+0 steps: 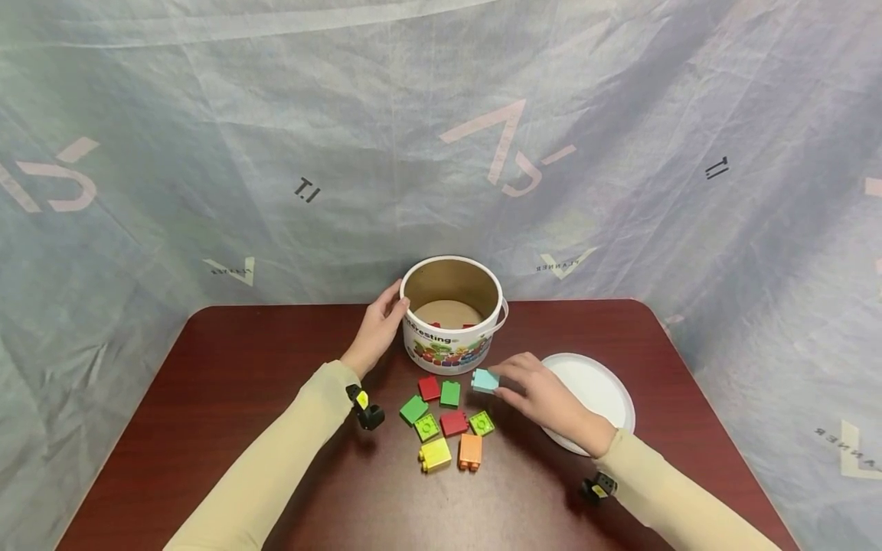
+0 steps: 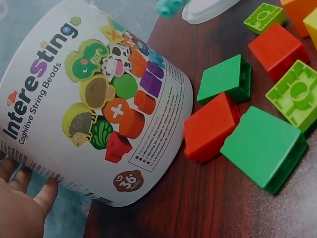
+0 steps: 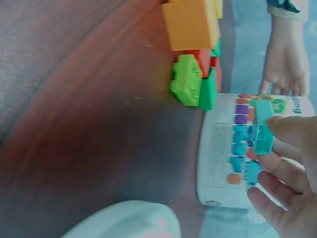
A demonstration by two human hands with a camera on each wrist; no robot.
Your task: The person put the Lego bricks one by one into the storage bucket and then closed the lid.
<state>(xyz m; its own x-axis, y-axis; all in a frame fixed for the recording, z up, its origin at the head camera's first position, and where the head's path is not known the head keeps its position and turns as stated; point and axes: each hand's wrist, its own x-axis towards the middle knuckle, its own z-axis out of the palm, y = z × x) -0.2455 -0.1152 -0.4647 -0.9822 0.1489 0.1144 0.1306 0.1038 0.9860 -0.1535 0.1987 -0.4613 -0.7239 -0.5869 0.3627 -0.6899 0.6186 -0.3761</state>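
A light-blue toy brick (image 1: pixel 485 380) is pinched between the thumb and fingers of my right hand (image 1: pixel 540 394), in front of the bucket's right side. In the right wrist view the blue brick (image 3: pixel 263 127) hangs above the table. My left hand (image 1: pixel 377 329) rests on the left side of a white printed bucket (image 1: pixel 448 353), thumb near the rim; in the left wrist view its fingers (image 2: pixel 45 198) touch the bucket wall. A few red pieces show inside the bucket, mostly hidden by its front wall.
Several loose bricks lie before the bucket, among them a green brick (image 2: pixel 265 148), a yellow brick (image 1: pixel 436 455) and an orange brick (image 1: pixel 471 451). A round white lid (image 1: pixel 606 383) lies on the dark red table (image 1: pixel 227 398), partly under my right forearm. Grey cloth (image 1: pixel 386 153) hangs behind.
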